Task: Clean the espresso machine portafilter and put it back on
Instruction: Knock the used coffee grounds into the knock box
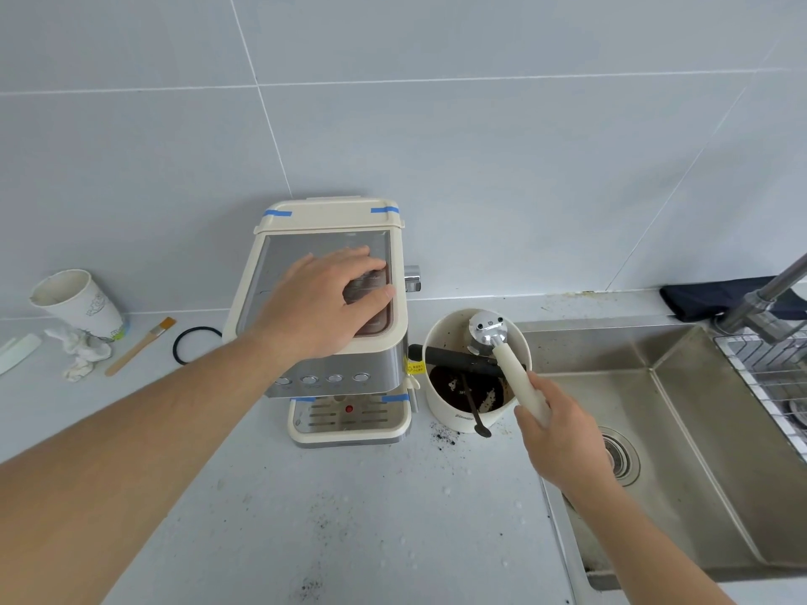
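Right of middle, the right hand (563, 434) holds the portafilter (502, 347) by its white handle; its metal head sits above the grip, over the bin (441, 412). The left hand (323, 299) lies flat on the espresso machine (279, 255).

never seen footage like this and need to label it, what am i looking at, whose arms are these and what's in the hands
There is only one picture, taken by a camera worn on a person's head, looking down at their own bare arms; there is no robot. The left hand rests on top of the cream espresso machine. The right hand grips the cream handle of the portafilter, holding its metal head upside down over a white knock box with dark coffee grounds inside. On the counter to the left lie a paper cup, a crumpled tissue, a small brush and a black ring. A steel sink is on the right.
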Tool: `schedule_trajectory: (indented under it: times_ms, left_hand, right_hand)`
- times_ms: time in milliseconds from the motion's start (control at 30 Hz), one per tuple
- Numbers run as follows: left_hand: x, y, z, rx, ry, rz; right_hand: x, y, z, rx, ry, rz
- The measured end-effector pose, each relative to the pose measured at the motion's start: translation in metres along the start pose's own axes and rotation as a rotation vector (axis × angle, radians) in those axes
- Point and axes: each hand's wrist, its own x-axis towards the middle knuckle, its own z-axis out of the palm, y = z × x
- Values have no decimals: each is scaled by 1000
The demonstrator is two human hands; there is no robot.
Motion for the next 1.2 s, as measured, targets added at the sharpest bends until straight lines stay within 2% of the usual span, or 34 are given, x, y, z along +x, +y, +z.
schedule_trajectory:
  times_ms: [467,600,867,1033,1200]
  left_hand:
    - [-3,7,-5,-5,6,-25]
    - [-2,6,-4,-7,-11,-35]
    - [-2,7,-5,-10,-10,-39]
    - [-3,8,-5,-8,-14,-41]
    - [-3,7,-4,-12,-11,-39]
  right_hand:
    - [0,-3,-5,-36,39,5]
    - [-3,-5,-7,20,50,11]
    - [-6,-8,-17,349,-19,166]
    - [-11,-10,-23,858,-140,320]
    - [-21,-15,-30,1234,-367,411]
